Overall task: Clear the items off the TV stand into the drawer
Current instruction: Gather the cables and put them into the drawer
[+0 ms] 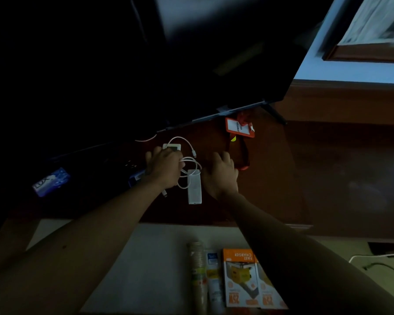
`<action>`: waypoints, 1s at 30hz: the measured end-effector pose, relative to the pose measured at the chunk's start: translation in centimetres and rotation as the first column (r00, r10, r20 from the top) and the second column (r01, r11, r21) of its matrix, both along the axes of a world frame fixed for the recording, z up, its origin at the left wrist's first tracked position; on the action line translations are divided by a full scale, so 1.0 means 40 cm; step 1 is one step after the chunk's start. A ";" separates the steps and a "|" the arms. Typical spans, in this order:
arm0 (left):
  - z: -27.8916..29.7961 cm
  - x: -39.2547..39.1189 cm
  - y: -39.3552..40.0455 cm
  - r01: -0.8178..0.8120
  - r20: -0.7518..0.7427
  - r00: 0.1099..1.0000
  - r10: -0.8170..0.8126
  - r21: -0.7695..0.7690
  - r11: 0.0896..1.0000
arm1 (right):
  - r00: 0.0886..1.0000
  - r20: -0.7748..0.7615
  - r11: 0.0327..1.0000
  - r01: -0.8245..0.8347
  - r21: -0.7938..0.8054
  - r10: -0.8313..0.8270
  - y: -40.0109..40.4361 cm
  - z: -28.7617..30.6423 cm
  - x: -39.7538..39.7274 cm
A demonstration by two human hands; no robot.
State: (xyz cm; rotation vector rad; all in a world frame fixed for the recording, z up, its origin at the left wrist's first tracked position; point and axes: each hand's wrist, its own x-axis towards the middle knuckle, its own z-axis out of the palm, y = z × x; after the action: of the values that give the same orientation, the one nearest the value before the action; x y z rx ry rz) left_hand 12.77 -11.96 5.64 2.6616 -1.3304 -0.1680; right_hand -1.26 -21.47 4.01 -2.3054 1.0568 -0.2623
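On the dark TV stand [271, 178] my left hand [164, 169] curls over a white cable [189, 161] and a white adapter [172, 147]; cable loops come out from between its fingers. A white power bank [194, 186] lies between my hands, touching neither. My right hand [221, 173] has its fingers bent down onto the strap of an orange lanyard [243, 160], which leads up to an orange badge holder [239, 128]. A Lux soap box [51, 181] lies far left. A blue box [135, 177] is partly hidden under my left wrist.
The TV [146, 64] looms over the back of the stand, its foot [275, 112] at the right. Below the stand's front edge the open drawer [146, 269] holds a stack of cups [198, 273], a tube [214, 280] and two orange charger boxes [241, 278]. Cables [373, 260] lie on the floor at the right.
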 end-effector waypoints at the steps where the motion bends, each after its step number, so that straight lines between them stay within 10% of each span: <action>1: 0.003 0.003 0.001 0.002 -0.023 1.000 -0.003 -0.037 0.999 | 0.998 0.058 0.999 -0.014 0.047 0.011 0.001 0.007 0.003; 7: 0.027 0.015 0.008 -0.065 -0.348 0.937 -0.035 -0.273 0.960 | 0.974 0.176 0.951 -0.185 0.248 0.144 0.004 0.022 0.043; 30: 0.009 0.066 -0.056 -0.440 -0.409 0.842 0.352 -0.142 0.887 | 0.957 0.275 0.953 -0.170 0.253 0.098 -0.062 -0.006 0.055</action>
State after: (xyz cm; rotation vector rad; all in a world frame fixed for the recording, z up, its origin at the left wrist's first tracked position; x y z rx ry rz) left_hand 15.41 -14.21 5.99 2.4733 -0.6181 -0.4129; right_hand 0.93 -23.94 3.78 -2.0177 0.7488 -0.3312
